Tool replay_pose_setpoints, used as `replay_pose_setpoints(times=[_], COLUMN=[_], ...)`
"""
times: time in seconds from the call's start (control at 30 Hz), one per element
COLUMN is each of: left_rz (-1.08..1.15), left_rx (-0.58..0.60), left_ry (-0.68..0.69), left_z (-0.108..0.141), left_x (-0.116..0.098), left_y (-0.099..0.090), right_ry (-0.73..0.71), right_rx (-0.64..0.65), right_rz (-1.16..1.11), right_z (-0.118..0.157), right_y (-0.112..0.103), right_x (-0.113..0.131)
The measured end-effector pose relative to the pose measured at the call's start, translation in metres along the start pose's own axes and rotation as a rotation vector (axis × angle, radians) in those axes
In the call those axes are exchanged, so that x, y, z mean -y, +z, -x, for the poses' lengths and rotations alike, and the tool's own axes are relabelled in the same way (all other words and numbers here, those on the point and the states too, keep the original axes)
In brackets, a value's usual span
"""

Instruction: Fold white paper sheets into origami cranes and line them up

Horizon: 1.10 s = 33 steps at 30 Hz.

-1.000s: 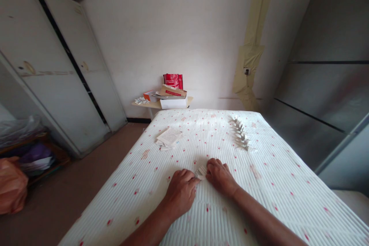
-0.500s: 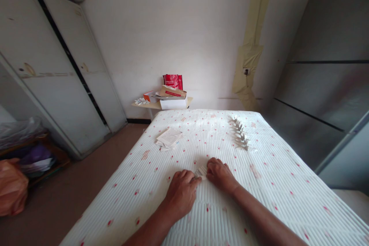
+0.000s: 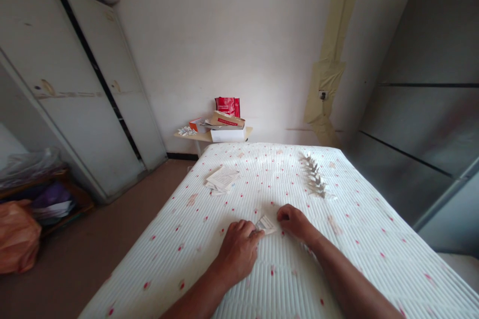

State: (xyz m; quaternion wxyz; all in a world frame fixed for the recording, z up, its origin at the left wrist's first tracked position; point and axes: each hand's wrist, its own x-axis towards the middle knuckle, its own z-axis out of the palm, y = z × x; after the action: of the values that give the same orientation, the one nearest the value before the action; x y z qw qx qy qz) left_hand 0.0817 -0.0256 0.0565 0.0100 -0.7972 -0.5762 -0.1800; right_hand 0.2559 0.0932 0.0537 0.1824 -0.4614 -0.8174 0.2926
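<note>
A small folded piece of printed paper (image 3: 267,225) lies on the white, red-dotted bedspread (image 3: 269,271). At its left edge, the fingertips of my left hand (image 3: 239,249) grip it, thumb along the near side. My right hand (image 3: 295,222) is just to the right of the paper, apart from it, its fingers curled together; nothing shows in them. Farther off to the left sits a stack of printed paper sheets (image 3: 223,178). A row of several folded paper figures (image 3: 315,177) stands on the right side of the bedspread.
Beyond the bed's far edge, a small table (image 3: 202,136) holds a white box (image 3: 227,135), a red bag (image 3: 226,106) and a pile of small white pieces (image 3: 187,131). Pale cabinets (image 3: 75,84) stand left, a grey wardrobe (image 3: 422,119) right.
My right hand has come off the folded paper and moved a little to the right, uncovering more of it. My left hand still holds the paper's left edge. The view has shifted slightly.
</note>
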Motion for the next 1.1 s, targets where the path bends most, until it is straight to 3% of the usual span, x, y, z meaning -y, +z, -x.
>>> replay_pose_setpoints(times=[0.33, 0.6, 0.67, 0.77, 0.87, 0.93, 1.1], left_rz=[-0.001, 0.015, 0.024, 0.041, 0.041, 0.02, -0.06], left_rx=[-0.015, -0.045, -0.066, -0.103, -0.128, -0.128, -0.119], left_ry=[-0.004, -0.023, -0.05, -0.075, -0.09, -0.092, -0.08], left_z=[0.0, -0.003, -0.007, -0.013, -0.017, -0.018, -0.02], left_x=[0.0, 0.004, 0.006, 0.007, 0.008, 0.009, 0.015], left_y=[0.002, 0.007, 0.011, 0.015, 0.016, 0.016, 0.015], right_ry=[0.026, -0.007, -0.066, -0.268, -0.468, -0.493, -0.454], right_rx=[-0.134, -0.079, -0.108, -0.139, -0.059, -0.006, -0.009], right_rz=[0.232, 0.083, 0.009, -0.104, -0.09, -0.039, 0.034], right_z=[0.011, 0.001, 0.001, 0.0, -0.003, -0.005, 0.0], right_y=[0.02, 0.01, 0.011, 0.015, 0.018, 0.019, 0.015], right_x=[0.021, -0.003, -0.006, -0.004, 0.004, 0.007, 0.01])
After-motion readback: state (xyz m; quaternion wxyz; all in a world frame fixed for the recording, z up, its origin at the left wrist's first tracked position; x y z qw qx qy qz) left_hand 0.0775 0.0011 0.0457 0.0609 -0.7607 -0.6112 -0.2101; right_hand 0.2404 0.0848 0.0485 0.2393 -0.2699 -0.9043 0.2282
